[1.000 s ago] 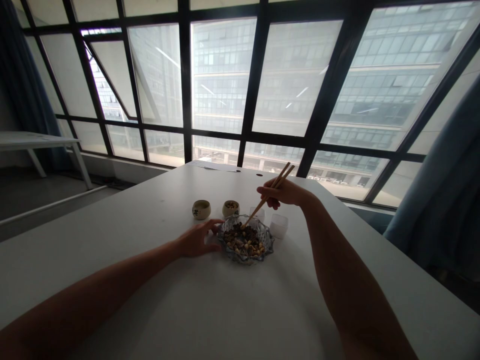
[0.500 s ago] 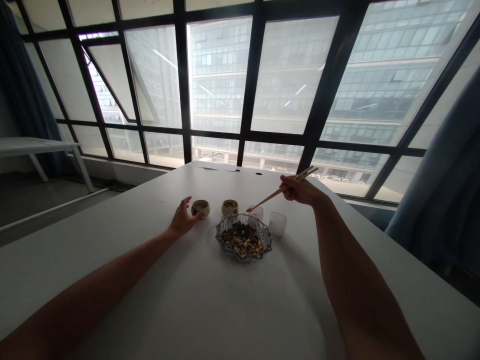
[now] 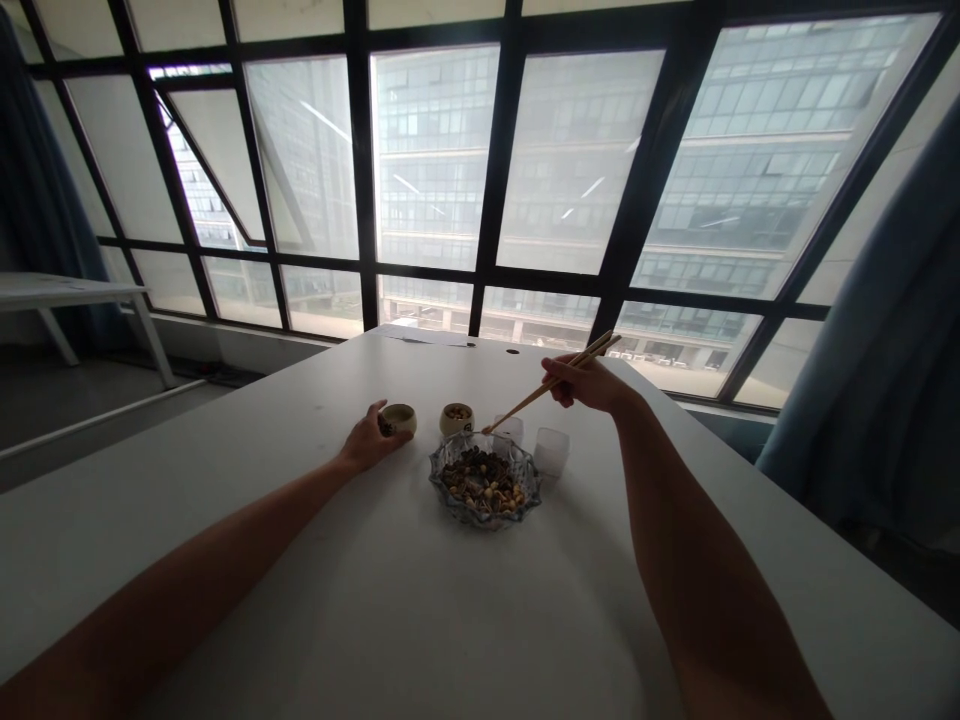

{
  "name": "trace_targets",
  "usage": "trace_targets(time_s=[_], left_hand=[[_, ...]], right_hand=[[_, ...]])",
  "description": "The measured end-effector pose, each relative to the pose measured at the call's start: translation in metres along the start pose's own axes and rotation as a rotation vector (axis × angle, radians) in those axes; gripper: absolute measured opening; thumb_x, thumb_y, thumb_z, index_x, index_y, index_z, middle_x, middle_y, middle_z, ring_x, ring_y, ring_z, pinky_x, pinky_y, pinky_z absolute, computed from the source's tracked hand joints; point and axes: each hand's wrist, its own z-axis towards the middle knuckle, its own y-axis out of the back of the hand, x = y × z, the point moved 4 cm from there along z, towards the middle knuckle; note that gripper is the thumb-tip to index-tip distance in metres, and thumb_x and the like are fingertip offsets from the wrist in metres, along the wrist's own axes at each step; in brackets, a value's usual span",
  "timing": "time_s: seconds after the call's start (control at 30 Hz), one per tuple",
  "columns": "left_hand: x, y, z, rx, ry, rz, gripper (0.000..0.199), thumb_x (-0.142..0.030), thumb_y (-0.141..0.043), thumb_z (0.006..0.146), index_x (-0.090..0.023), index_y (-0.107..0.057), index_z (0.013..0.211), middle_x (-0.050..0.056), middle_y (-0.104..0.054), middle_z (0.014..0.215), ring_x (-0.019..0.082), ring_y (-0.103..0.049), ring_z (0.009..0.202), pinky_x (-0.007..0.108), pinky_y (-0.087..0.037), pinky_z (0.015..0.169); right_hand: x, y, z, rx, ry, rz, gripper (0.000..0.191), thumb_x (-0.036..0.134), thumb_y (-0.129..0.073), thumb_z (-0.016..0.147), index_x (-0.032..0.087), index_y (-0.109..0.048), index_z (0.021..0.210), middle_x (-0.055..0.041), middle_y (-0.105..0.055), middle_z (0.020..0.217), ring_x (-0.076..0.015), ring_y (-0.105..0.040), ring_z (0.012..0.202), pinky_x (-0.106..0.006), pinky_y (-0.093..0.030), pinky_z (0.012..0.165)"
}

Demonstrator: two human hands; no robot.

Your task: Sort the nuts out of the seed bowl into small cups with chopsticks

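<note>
My left hand (image 3: 367,440) is closed around a small cream cup (image 3: 403,421) with dark markings, which stands on the table. Beside it, a similar cup (image 3: 455,428) holds light brown pieces. My right hand (image 3: 581,383) grips a pair of wooden chopsticks (image 3: 529,400) whose tips hang over the far rim of the glass bowl. A small pale piece seems to sit at the tips, too small to name. The scalloped glass bowl (image 3: 484,520) contains a mix of dark and light nut-like or dried pieces. A frosted cup (image 3: 552,452) and another frosted cup (image 3: 511,428) stand behind its right side.
All of this stands on a white table (image 3: 420,620). Papers (image 3: 424,336) lie at its far edge, near dark round holes. Large windows rise beyond, with a blue curtain (image 3: 847,380) at the right and another white table (image 3: 67,290) at the left.
My left hand has closed from spread fingers onto the cream cup. My right hand and the chopsticks have moved slightly left and down, nearer the bowl's far rim. The view has shifted a little.
</note>
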Motion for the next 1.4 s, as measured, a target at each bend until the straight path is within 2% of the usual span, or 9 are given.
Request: trace_targets(time_s=[0.2,0.37,0.57,0.73,0.9,1.0,1.13,1.23,1.4], left_hand=[[-0.013,0.002,-0.007,-0.043,-0.169,0.001,0.084,-0.052,-0.08,0.062,-0.015,-0.054,0.133,0.016,-0.068,0.124,0.034,-0.065,0.115,0.044,-0.054,0.097],[-0.023,0.0,-0.014,-0.032,-0.319,0.01,0.076,-0.046,-0.081,0.063,-0.017,-0.055,0.129,0.015,-0.065,0.128,0.032,-0.064,0.115,0.047,-0.053,0.099],[-0.028,-0.002,-0.019,-0.019,-0.394,-0.021,0.073,-0.046,-0.083,0.064,-0.019,-0.056,0.126,0.013,-0.068,0.123,0.031,-0.068,0.109,0.045,-0.057,0.093],[-0.031,-0.004,-0.021,0.005,-0.458,-0.072,0.073,-0.048,-0.084,0.064,-0.021,-0.057,0.125,0.011,-0.069,0.122,0.028,-0.07,0.103,0.042,-0.059,0.088],[-0.03,-0.004,-0.022,0.037,-0.45,-0.11,0.074,-0.048,-0.085,0.063,-0.02,-0.057,0.126,0.012,-0.07,0.12,0.028,-0.07,0.101,0.042,-0.06,0.085],[-0.029,-0.004,-0.022,0.05,-0.433,-0.117,0.074,-0.048,-0.085,0.064,-0.019,-0.056,0.125,0.014,-0.07,0.12,0.029,-0.07,0.102,0.043,-0.06,0.085],[-0.027,-0.003,-0.021,0.06,-0.391,-0.136,0.074,-0.049,-0.086,0.062,-0.019,-0.057,0.124,0.013,-0.071,0.117,0.029,-0.071,0.099,0.042,-0.061,0.083],[-0.027,-0.001,-0.021,0.056,-0.365,-0.138,0.073,-0.05,-0.085,0.062,-0.019,-0.057,0.122,0.012,-0.072,0.114,0.028,-0.071,0.097,0.041,-0.061,0.081],[-0.027,0.0,-0.021,0.038,-0.33,-0.107,0.073,-0.051,-0.085,0.061,-0.019,-0.057,0.12,0.011,-0.072,0.111,0.026,-0.07,0.092,0.039,-0.06,0.078]], right_hand=[[0.019,-0.016,-0.002,0.109,0.034,-0.118,0.05,0.063,-0.074,0.079,0.013,-0.071,0.072,-0.0018,-0.064,0.051,-0.0099,-0.057,0.041,-0.021,-0.046,0.041],[0.025,-0.033,0.003,0.063,0.092,-0.118,0.05,0.063,-0.074,0.079,0.014,-0.07,0.069,-0.0016,-0.064,0.051,-0.0102,-0.058,0.04,-0.021,-0.047,0.04],[0.04,-0.068,0.01,0.004,0.208,-0.13,0.054,0.067,-0.071,0.079,0.014,-0.069,0.067,-0.0022,-0.065,0.05,-0.0105,-0.058,0.039,-0.021,-0.046,0.037],[0.039,-0.093,0.014,-0.022,0.263,-0.101,0.054,0.067,-0.068,0.08,0.015,-0.067,0.068,-0.0019,-0.065,0.051,-0.01,-0.058,0.039,-0.02,-0.045,0.036],[0.031,-0.115,0.017,0.052,0.266,-0.163,0.055,0.069,-0.067,0.081,0.016,-0.064,0.069,-0.0027,-0.066,0.056,-0.0106,-0.061,0.045,-0.02,-0.046,0.041],[0.035,-0.109,0.016,0.022,0.279,-0.173,0.058,0.072,-0.061,0.083,0.016,-0.065,0.072,-0.0023,-0.066,0.056,-0.0105,-0.061,0.045,-0.02,-0.046,0.041],[0.047,-0.082,0.009,-0.06,0.265,-0.175,0.067,0.077,-0.048,0.088,0.015,-0.064,0.068,-0.0016,-0.062,0.05,-0.0097,-0.057,0.039,-0.02,-0.042,0.037],[0.05,-0.071,0.002,0.087,0.158,-0.275,0.065,0.075,-0.052,0.087,0.015,-0.066,0.067,-0.0023,-0.063,0.05,-0.0096,-0.057,0.039,-0.021,-0.044,0.039],[0.04,-0.072,-0.003,0.344,-0.061,-0.389,0.058,0.069,-0.063,0.085,0.013,-0.07,0.07,-0.0024,-0.067,0.053,-0.0087,-0.057,0.04,-0.022,-0.049,0.044]])
